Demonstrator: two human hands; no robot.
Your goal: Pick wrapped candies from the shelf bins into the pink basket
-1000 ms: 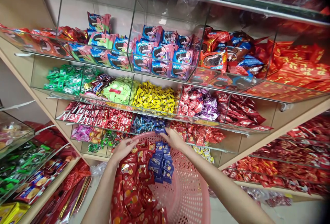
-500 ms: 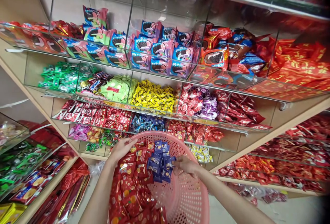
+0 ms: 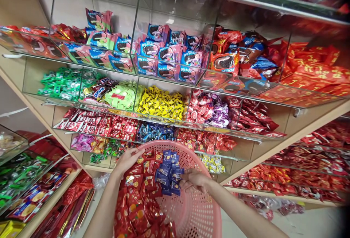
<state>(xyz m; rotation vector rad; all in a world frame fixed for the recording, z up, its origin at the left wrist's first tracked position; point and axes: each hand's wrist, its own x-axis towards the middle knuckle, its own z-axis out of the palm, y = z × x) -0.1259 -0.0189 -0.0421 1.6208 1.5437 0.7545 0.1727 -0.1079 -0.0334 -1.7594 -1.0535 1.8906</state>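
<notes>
A pink perforated plastic basket [image 3: 203,212] is in front of me, low in the view. My left hand [image 3: 128,162] grips its left rim, fingers bent over the edge. Inside, red candy packets [image 3: 136,208] with orange prints fill the left side. A cluster of small blue candy packets [image 3: 167,172] lies toward the back middle. Reaching in from the right, my right hand [image 3: 195,180] has its fingers closed at the right edge of the blue cluster, pinching a packet there; its fingertips are partly hidden.
Ahead rises a slanted shelf unit with clear dividers, holding pink-and-blue cookie packs [image 3: 147,50], yellow candies [image 3: 161,103] and green candies [image 3: 65,83]. More racks stand at left and right, one with red packets [image 3: 314,157]. Pale floor [image 3: 240,216] shows beside the basket.
My right hand has shifted slightly left and down against the blue packets. The left hand stays on the rim, and the view has moved only a little.
</notes>
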